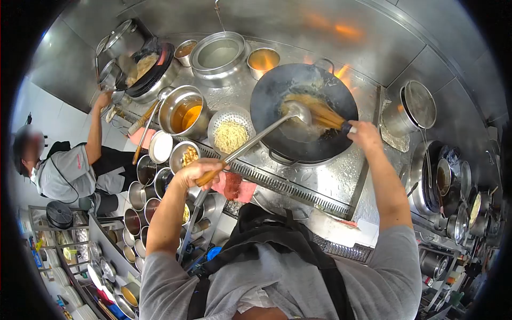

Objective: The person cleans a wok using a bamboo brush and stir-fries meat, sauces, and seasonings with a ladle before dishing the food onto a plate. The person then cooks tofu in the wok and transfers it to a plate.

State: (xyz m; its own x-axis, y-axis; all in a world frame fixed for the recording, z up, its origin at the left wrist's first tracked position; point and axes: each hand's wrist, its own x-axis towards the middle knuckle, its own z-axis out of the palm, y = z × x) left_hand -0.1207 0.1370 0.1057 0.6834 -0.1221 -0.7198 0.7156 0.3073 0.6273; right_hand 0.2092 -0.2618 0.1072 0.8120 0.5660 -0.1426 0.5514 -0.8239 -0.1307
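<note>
At the far left, a co-worker (64,170) stood with one arm raised, a hand (104,100) close to a wok of food; whether its fingers gripped anything was too small to tell. Next came a steel pot (169,114) with orange liquid inside, and below it a white bowl (161,147) and a bowl of nuts or beans (189,156). The wearer's left hand (198,173) was over the counter edge, fingers wrapped around the wooden end of a ladle (256,139). A red cloth (232,185) lay just beside that hand. The ladle slanted up to the right, passing above the edge of a colander of noodles (230,136), and its bowl was inside the large wok (264,101). That wok sat on the stove (341,176), with flames (342,70) at its far rim and cloudy liquid within. There the splayed brown bristles of a brush (322,114) lay next to the ladle's bowl. At the wok's right rim, the right hand (365,135) had its fingers closed around the brush's dark handle. Farther right stood a pot (397,118) with a strainer (420,104).
</note>
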